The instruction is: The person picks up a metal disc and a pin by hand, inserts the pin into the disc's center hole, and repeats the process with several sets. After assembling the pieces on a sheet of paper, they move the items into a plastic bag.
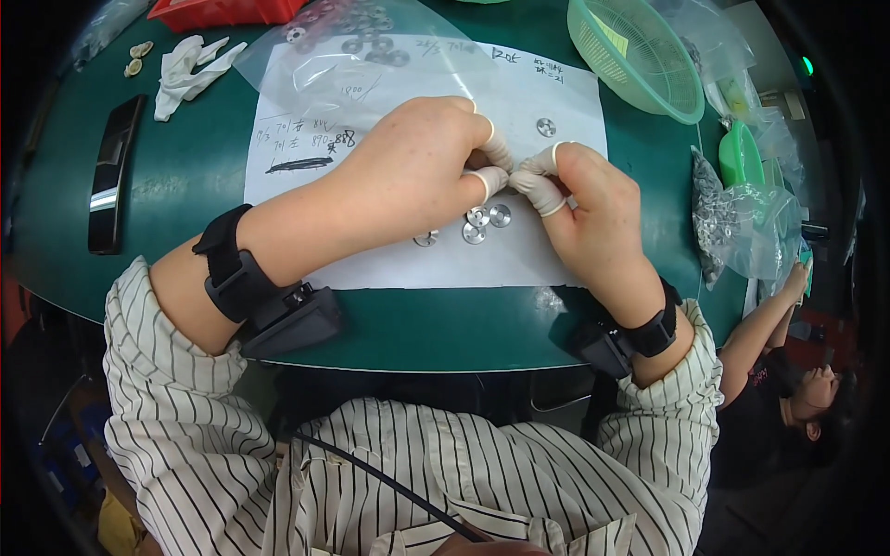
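Note:
White finger cots cover the thumb and fingertips of both my hands. My left hand (431, 153) and my right hand (598, 208) meet over a sheet of white paper (399, 269), each closed in a pinch. Whatever lies between the fingertips is too small and hidden to make out. Just below them, several small round metal parts (475, 233) with centre holes sit in a cluster. Another metal disc (425, 238) lies partly hidden beside my left forearm. One more disc (546, 127) rests alone on the paper, beyond my right hand.
A clear plastic bag (371, 56) with metal discs overlaps the paper's far side. A green basket (640, 65) stands far right, near bagged small parts (714, 218). Leftward lie a phone (116, 176) and a white glove (192, 74). Another person (788, 389) is at the right.

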`<state>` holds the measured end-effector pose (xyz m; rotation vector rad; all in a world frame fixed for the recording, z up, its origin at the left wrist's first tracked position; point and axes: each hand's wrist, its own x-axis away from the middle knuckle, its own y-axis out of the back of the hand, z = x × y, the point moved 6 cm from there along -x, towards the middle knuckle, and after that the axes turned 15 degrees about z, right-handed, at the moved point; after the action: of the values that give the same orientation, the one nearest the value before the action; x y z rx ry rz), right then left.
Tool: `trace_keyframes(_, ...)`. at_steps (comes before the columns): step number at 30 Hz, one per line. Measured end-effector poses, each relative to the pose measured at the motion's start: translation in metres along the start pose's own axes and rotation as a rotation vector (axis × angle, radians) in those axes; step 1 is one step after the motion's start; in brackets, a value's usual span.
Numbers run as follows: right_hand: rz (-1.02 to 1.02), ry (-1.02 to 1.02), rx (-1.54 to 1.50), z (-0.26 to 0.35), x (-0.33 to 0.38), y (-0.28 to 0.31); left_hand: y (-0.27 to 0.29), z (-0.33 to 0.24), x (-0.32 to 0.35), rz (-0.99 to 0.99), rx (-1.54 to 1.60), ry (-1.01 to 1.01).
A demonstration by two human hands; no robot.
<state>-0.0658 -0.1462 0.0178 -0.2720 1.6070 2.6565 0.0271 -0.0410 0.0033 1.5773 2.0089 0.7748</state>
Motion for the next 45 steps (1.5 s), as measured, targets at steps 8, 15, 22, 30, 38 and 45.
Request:
trace_keyframes(8, 0.002, -0.043, -0.181, -0.005, 0.002, 0.002, -0.004, -0.003, -0.001, -0.022, -0.004, 0.002)
trace_keyframes(15, -0.094, -0.2, -0.524, -0.022, 0.011, 0.004, -0.006, -0.003, -0.003, -0.025, -0.019, 0.0)
trace_keyframes(22, 0.032, -0.148, -0.328, -0.013, 0.004, 0.0, -0.005, -0.001, -0.001, -0.041, -0.026, -0.011)
trace_keyframes(30, 0.027, 0.004, 0.006, 0.003, 0.0, 0.003, -0.005, -0.004, 0.001, -0.037, -0.023, -0.012)
trace_keyframes(38, -0.047, -0.026, -0.203, -0.002, 0.01, 0.01, -0.006, -0.008, -0.004, 0.03, 0.028, 0.071)
trace_keyframes(45, -0.034, -0.202, -0.584, -0.024, 0.003, -0.001, -0.004, -0.007, -0.003, 0.045, 0.03, 0.084)
